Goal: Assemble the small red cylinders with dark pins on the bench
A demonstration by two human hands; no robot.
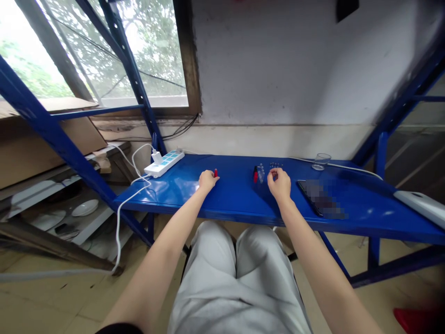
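My left hand point(207, 180) is over the blue shelf, left of centre, its fingers closed on a small red piece point(216, 172) that stands up from the grip. To the right, my right hand point(280, 183) has thumb and fingers curled together; whatever it may pinch is too small to make out. Beside it lie small clear pieces point(261, 173) and a red and black item point(256, 175). Several tiny bits point(276, 164) are scattered just behind my right hand.
A white power strip point(165, 162) with a plug and cables sits at the shelf's point(181, 190) left end. Right of my hand lies a dark phone point(311, 197). A clear glass cup point(321, 161) stands farther back, and a white object point(422, 208) is at the right end.
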